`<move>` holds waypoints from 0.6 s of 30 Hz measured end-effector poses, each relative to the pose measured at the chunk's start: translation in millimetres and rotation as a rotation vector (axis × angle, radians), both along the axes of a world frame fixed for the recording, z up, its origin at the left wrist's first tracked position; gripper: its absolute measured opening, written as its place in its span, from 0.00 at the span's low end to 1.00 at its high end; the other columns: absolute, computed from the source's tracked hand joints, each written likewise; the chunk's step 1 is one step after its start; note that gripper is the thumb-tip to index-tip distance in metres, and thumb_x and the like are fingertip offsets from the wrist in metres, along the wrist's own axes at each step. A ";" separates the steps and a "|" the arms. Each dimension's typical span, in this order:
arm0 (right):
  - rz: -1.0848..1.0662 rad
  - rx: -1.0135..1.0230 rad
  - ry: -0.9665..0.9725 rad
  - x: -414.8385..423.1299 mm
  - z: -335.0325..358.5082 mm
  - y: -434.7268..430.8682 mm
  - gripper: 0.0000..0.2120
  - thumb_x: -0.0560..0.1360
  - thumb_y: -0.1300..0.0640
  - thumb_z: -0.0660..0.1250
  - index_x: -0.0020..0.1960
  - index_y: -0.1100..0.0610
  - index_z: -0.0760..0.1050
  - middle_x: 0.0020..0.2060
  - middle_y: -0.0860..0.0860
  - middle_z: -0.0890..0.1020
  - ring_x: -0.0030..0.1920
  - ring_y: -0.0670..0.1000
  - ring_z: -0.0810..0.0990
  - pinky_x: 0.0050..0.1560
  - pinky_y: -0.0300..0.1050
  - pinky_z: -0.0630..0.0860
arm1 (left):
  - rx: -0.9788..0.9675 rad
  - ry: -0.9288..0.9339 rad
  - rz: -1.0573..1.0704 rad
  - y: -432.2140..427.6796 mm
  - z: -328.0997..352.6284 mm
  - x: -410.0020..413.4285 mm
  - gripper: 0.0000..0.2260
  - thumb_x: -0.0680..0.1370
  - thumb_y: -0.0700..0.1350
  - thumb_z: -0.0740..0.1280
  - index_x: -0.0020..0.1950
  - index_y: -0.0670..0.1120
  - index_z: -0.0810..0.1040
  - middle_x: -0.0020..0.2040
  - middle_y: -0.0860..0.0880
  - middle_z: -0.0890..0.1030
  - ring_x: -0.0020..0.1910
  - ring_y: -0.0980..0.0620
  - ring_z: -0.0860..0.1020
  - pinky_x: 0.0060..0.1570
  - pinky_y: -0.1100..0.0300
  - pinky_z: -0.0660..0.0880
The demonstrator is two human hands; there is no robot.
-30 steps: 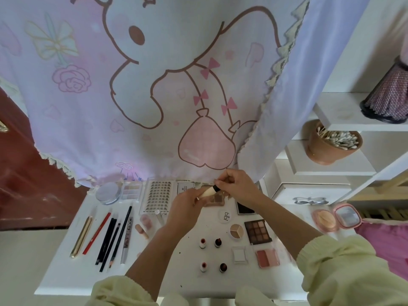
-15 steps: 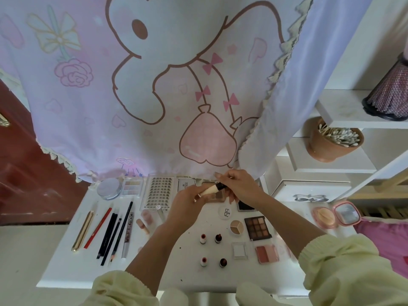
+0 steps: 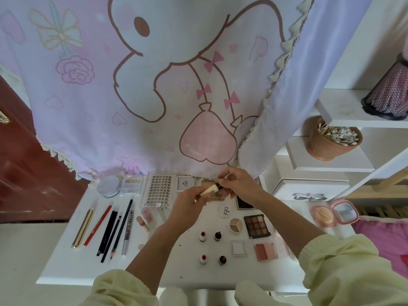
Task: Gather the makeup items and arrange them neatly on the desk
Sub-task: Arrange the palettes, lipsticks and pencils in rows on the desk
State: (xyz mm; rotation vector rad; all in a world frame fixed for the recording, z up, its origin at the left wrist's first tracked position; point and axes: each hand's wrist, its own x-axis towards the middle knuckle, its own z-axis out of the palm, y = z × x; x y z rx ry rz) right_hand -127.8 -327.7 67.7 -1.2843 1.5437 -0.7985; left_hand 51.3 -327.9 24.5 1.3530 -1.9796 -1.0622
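Above the back middle of the white desk [image 3: 72, 270] I hold a small cream tube with a black collar [image 3: 209, 189]. My left hand [image 3: 187, 208] grips its cream body; my right hand [image 3: 238, 184] pinches its dark cap end. Laid out below are a row of pencils [image 3: 110, 233], a lash tray [image 3: 159, 191], several small lip bottles [image 3: 213, 247], a brown eyeshadow palette [image 3: 256, 225] and a blush pan [image 3: 266, 251]. A beige item under my hands is mostly hidden.
A cartoon-print curtain [image 3: 154, 85] hangs down to the desk's back edge. White shelves at the right carry a terracotta pot of cotton swabs [image 3: 333, 140] and a dark lamp. An open pink compact [image 3: 335, 214] sits at the desk's right end.
Both hands keep hold of the tube; its cap end has risen slightly toward the curtain. The items on the desk have not moved.
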 end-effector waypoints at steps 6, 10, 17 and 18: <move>0.024 0.033 0.044 0.2 2.8 1.9 0.14 0.79 0.51 0.65 0.43 0.62 0.76 0.27 0.51 0.79 0.23 0.43 0.75 0.25 0.32 0.69 | 0.038 0.043 -0.041 0.8 0.2 2.2 0.06 0.80 0.49 0.64 0.52 0.52 0.81 0.40 0.55 0.82 0.40 0.60 0.79 0.39 0.73 0.70; 0.056 0.035 -0.035 -3.8 2.1 -1.0 0.02 0.77 0.62 0.68 0.46 0.60 0.78 0.35 0.53 0.82 0.31 0.45 0.81 0.31 0.34 0.75 | 0.060 0.072 -0.035 -0.3 -0.7 4.5 0.06 0.80 0.48 0.64 0.50 0.53 0.81 0.38 0.56 0.81 0.38 0.60 0.79 0.40 0.70 0.71; 0.076 0.055 0.108 -0.8 7.8 -1.4 0.13 0.77 0.51 0.68 0.42 0.61 0.78 0.29 0.51 0.82 0.25 0.44 0.78 0.25 0.33 0.71 | 0.120 0.090 -0.030 0.7 -3.1 9.1 0.09 0.80 0.50 0.63 0.52 0.50 0.82 0.40 0.53 0.83 0.40 0.56 0.80 0.47 0.56 0.76; 0.083 0.056 0.084 -2.4 8.2 -1.9 0.09 0.77 0.55 0.68 0.43 0.60 0.78 0.30 0.51 0.82 0.26 0.45 0.78 0.26 0.33 0.72 | 0.125 0.094 -0.033 1.3 -2.3 9.2 0.09 0.80 0.50 0.64 0.53 0.50 0.82 0.40 0.53 0.83 0.40 0.57 0.80 0.47 0.57 0.76</move>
